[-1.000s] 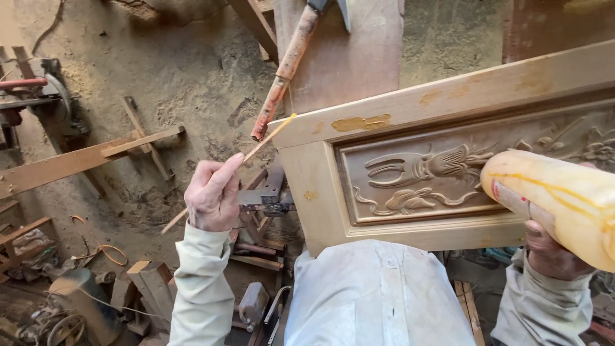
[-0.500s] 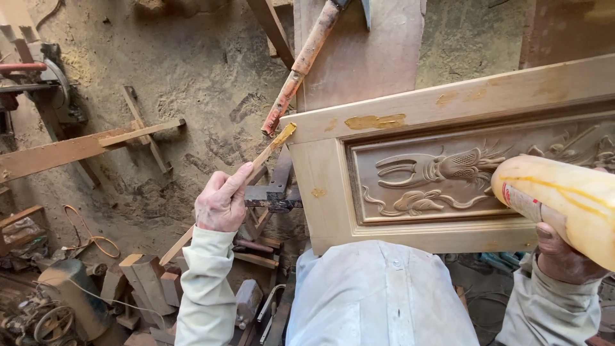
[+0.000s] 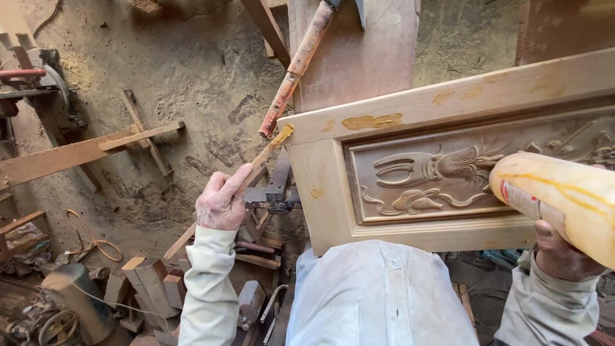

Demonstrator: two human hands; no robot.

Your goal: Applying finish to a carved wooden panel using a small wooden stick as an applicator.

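My left hand (image 3: 222, 202) grips a thin wooden stick (image 3: 256, 163) whose tip is coated with yellow paste; the tip sits right at the left corner of a pale carved wooden panel (image 3: 320, 182). The panel has a raised frame and a floral relief (image 3: 435, 179) in its sunken middle. Yellow paste patches (image 3: 371, 120) show on the top rail. My right hand (image 3: 560, 250) holds a large cream-yellow container (image 3: 564, 198) smeared with paste, tilted over the panel's right part.
A long orange-handled tool (image 3: 291, 70) leans down toward the panel's corner. A reddish plank (image 3: 359, 45) lies behind the panel. Wooden offcuts (image 3: 150, 282), a circular saw (image 3: 45, 83), a metal clamp (image 3: 272, 198) and an orange cord (image 3: 90, 237) lie on the dusty floor.
My left hand has brought the stick to the right, so its pasted tip now sits at the panel's left corner. The container stays tilted over the right side.
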